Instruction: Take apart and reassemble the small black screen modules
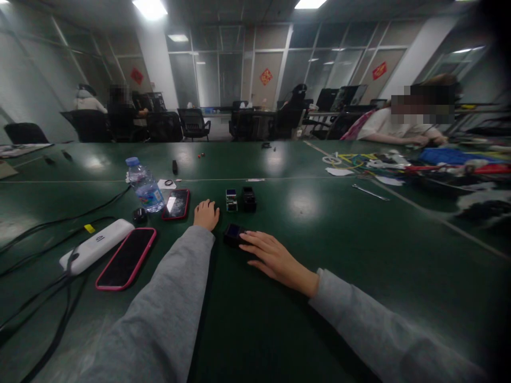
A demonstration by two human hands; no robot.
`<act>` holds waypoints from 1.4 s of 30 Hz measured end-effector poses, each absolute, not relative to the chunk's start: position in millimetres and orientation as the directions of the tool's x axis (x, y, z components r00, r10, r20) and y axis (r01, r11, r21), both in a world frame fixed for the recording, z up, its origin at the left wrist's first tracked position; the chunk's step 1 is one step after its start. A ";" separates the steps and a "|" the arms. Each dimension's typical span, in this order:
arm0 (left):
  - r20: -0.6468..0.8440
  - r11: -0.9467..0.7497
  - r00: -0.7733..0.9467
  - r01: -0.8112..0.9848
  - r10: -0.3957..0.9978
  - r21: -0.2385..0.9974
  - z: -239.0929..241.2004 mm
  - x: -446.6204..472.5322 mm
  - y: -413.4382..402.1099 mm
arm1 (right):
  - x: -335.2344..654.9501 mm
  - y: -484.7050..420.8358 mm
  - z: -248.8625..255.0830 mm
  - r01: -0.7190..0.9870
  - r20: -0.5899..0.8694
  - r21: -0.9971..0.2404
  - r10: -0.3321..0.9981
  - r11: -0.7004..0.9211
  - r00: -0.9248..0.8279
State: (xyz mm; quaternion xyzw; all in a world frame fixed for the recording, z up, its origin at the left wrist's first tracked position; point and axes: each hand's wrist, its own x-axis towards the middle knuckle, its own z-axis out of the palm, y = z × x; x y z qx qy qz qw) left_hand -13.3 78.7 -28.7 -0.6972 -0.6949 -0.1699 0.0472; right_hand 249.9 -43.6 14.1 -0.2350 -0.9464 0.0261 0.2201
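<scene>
My right hand (279, 260) is low over the table with its fingers stretched out. Its fingertips reach the right edge of a small black box-shaped device with a dark screen (232, 234); they are not wrapped round it. Palm down, my left hand (206, 215) rests on the table just beyond that device, fingers a little apart and nothing visible in them. Farther off, a small device with a bare circuit board (231, 200) stands beside a second black device (248, 199). To the left of my left hand lies a red-edged phone (176, 204).
On the left are a water bottle (146, 186), a white power bank (98, 246), a pink-cased phone (126, 259) and black cables (35, 290). A wrench (370, 192) lies on the right, near heaped cables and tools (451, 165). A person (389, 125) sits at the far right.
</scene>
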 end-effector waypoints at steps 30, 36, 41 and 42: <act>0.272 -0.038 -0.014 0.982 0.962 0.184 -25.3 -13.9 78.1 | 229.8 80.2 -20.2 0.724 0.479 -0.429 0.815 0.540 -0.325; 0.271 -0.036 -0.018 0.981 0.962 0.193 -25.1 -14.2 78.0 | 229.2 75.6 -16.6 0.730 0.477 -0.441 0.826 0.522 -0.301; 0.268 -0.041 -0.013 0.980 0.963 0.196 -24.7 -14.6 78.0 | 232.1 80.1 -18.4 0.660 0.515 -0.533 0.822 0.529 -0.243; 0.268 -0.040 -0.014 0.980 0.963 0.195 -24.6 -14.6 78.1 | 233.1 82.3 -19.7 0.635 0.529 -0.563 0.821 0.529 -0.214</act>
